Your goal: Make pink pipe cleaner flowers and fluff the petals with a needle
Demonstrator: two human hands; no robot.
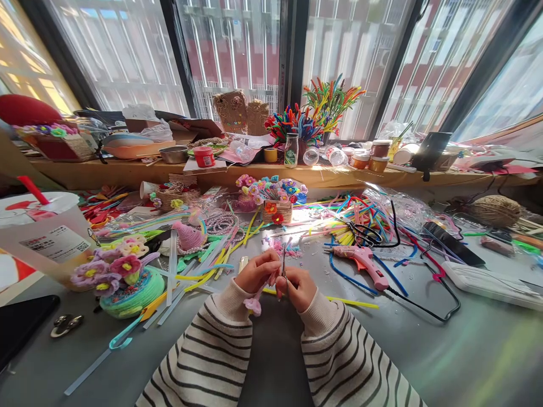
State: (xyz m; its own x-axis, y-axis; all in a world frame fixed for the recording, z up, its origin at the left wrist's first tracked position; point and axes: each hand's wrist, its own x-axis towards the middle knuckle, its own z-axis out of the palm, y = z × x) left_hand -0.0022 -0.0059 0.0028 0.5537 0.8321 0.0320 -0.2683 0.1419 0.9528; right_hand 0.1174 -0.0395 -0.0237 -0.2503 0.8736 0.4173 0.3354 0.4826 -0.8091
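My left hand (257, 270) is closed, with a fuzzy pink flower (253, 306) hanging below its fingers near the wrist. My right hand (297, 285) grips a small pair of scissors (284, 259), the blades pointing up and away from me. The fingertips of both hands nearly meet over the grey table; what lies between them is too small to make out. Just beyond the hands are pink and blue fuzzy clippings (282, 246). A yellow pipe cleaner (354, 303) runs across the table beneath my right hand.
To the right lie a pink glue gun (360, 264) and a pile of coloured pipe cleaners (360, 217). At left stand a flower-topped green pot (131, 294) and a drink cup (53, 234). Clear glue sticks (172, 268) lie nearby. A flower basket (278, 212) sits farther back.
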